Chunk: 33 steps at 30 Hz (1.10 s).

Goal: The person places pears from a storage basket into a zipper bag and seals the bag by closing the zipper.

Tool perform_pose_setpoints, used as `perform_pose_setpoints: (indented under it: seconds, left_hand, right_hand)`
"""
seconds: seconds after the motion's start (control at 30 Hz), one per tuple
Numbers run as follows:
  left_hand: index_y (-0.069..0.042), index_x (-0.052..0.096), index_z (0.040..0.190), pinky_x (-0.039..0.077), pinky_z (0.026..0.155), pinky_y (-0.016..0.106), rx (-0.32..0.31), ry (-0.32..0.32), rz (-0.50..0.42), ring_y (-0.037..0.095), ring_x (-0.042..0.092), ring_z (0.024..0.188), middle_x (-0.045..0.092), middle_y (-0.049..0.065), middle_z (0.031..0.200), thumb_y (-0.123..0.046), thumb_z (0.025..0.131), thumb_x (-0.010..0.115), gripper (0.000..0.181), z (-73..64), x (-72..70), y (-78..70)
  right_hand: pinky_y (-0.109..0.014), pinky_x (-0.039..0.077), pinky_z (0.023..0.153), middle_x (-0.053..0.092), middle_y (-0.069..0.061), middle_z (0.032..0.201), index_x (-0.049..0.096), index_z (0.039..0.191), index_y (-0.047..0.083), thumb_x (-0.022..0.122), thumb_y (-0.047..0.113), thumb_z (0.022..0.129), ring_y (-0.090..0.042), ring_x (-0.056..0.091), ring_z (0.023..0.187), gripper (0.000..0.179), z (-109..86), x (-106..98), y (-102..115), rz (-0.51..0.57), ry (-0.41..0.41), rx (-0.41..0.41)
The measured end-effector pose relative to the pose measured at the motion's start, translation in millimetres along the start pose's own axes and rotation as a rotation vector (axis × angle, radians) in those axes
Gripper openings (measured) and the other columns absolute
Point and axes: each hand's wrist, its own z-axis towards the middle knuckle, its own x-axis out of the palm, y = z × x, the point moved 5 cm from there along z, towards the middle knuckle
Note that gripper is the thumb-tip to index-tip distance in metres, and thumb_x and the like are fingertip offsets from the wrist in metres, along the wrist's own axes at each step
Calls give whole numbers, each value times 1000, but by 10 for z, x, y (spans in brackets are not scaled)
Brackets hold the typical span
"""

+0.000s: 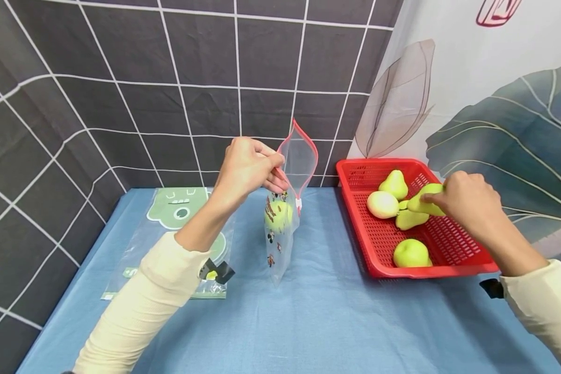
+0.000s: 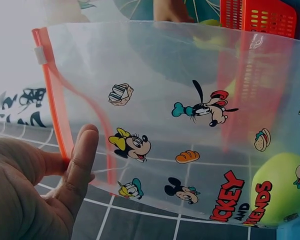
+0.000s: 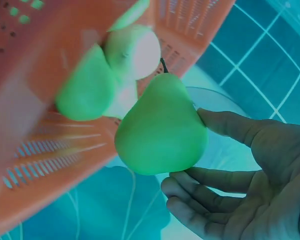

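My left hand (image 1: 252, 169) pinches the red-edged rim of a clear zip bag (image 1: 285, 249) and holds it upright, its mouth spread apart. Cartoon figures and lettering cover the bag in the left wrist view, and a green fruit (image 2: 277, 187) shows through its lower part. Over the red basket (image 1: 374, 259), my right hand (image 1: 469, 200) grips a green pear (image 3: 162, 130) between thumb and fingers. Below it in the basket lie more pears (image 1: 393, 184), a pale round fruit (image 1: 382, 204) and a green apple (image 1: 410, 253).
A flat clear bag with a green cartoon print (image 1: 179, 208) lies on the blue cloth (image 1: 280, 332) behind my left forearm. A dark tiled backdrop (image 1: 196, 52) rises at the back, and a leaf-patterned curtain (image 1: 505, 124) hangs behind the basket.
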Motion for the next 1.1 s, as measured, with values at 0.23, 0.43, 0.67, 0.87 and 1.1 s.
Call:
perform_pose_setpoints:
  seconds: [0.23,0.43,0.67,0.87,1.1]
  left_hand:
    - [8,84,110,74,67,38,3,3,5,22,84,65,83,19,80,-1,103,68,20,3,26,-4]
    - [9,83,114,74,66,37,3,7,14,21,84,64,83,18,80,-2,105,70,20,-7,35,-18]
    - [7,83,114,75,69,39,7,-12,54,23,85,66,83,18,81,-2,104,68,21,-13,41,-27]
    - [7,83,115,74,67,36,6,-16,52,24,85,67,84,19,82,-2,104,69,20,-24,31,-31]
    - [8,82,116,75,69,40,7,-6,38,24,85,66,83,19,82,-2,104,68,21,-20,32,-20]
  right_hand:
    - [-41,53,49,61,-18,70,73,84,-6,87,31,95,-36,58,70,41,83,-212,176,-29,-94,-80]
    - [-61,60,60,67,-30,89,73,103,-14,87,29,94,-49,59,88,46,142,-368,415,-75,-181,-138]
    - [-74,57,81,63,-43,126,64,141,-18,79,30,100,-58,52,119,64,119,-492,702,-60,-223,-163]
    - [-76,54,87,59,-42,136,61,150,-14,77,30,103,-59,49,130,66,82,-588,944,-12,-276,-225]
    - [-78,54,99,62,-38,139,61,154,-9,80,26,102,-55,53,133,65,2,-740,1244,55,-390,-360]
